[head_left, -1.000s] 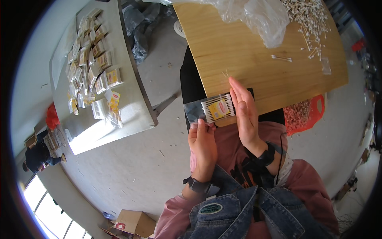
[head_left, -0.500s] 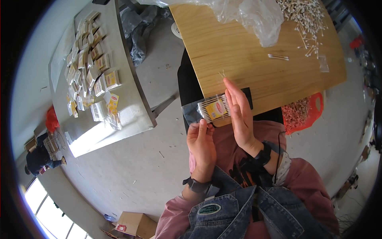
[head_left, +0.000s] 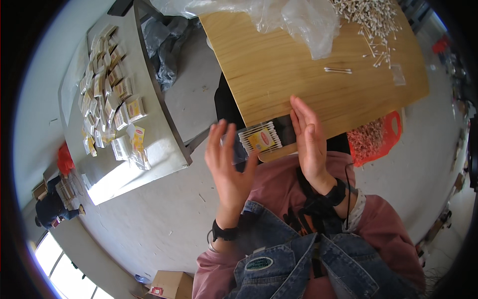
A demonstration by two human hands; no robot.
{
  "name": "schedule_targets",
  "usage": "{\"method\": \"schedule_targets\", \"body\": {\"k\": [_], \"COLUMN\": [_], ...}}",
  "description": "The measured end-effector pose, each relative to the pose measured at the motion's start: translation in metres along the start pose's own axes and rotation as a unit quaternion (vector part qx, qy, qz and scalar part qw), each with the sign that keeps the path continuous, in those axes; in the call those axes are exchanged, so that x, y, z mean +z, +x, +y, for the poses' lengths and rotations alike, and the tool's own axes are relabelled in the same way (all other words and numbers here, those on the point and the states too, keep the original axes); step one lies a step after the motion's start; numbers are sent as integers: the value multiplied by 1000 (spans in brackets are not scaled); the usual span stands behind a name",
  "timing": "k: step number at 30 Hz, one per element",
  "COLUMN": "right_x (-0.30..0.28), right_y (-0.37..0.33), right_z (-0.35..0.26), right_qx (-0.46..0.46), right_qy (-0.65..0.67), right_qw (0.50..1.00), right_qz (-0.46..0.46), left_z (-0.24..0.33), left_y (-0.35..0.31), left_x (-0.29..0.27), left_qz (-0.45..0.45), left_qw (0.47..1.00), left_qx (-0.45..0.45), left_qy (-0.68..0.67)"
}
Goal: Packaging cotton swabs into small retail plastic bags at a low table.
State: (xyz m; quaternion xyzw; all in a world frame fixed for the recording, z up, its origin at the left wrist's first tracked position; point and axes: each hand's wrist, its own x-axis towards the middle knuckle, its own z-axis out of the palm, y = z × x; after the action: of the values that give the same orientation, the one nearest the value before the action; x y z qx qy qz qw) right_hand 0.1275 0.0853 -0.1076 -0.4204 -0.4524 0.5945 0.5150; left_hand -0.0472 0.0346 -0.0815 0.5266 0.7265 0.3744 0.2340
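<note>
A clear bag of cotton swabs with a yellow label lies at the wooden table's near left corner, over a dark flat surface. My left hand is raised at the bag's left end, its fingers spread and a little blurred, holding nothing that shows. It partly covers the bag's loose left end. On the other side, my right hand is open with its fingers stretched upward and the thumb apart. It stands on edge just right of the bag, slightly apart from the swabs.
Loose cotton swabs are heaped at the wooden table's far right, below them a few separate swabs. Clear plastic covers its far edge. Filled packs crowd the left metal table. A red bag hangs low at right.
My left hand has let go of the bag's left end, moved left and spread its fingers. My right hand has drawn off the swabs to the right.
</note>
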Motion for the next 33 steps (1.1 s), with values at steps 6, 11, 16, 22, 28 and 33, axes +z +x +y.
{"method": "schedule_targets", "body": {"k": [6,11,16,22,28,33], "right_x": [14,25,17,18,22,17], "right_y": [-2,-1,7,13,14,11], "right_z": [5,3,8,2,2,8], "right_qx": [9,23,-16,-58,-62,-38], "right_qy": [22,53,-49,-258,-273,-109], "right_qw": [999,996,998,963,959,993], "right_qz": [-44,-60,-32,-57,-53,-36], "left_z": [0,1,-1,-2,-4,-8], "left_y": [18,25,26,24,24,21], "left_x": [10,10,11,11,10,14], "left_qz": [-167,-166,-163,-157,-155,-73], "left_qw": [965,972,973,974,973,989], "left_qx": [154,144,144,147,153,127], "left_qy": [131,87,77,75,75,35]}}
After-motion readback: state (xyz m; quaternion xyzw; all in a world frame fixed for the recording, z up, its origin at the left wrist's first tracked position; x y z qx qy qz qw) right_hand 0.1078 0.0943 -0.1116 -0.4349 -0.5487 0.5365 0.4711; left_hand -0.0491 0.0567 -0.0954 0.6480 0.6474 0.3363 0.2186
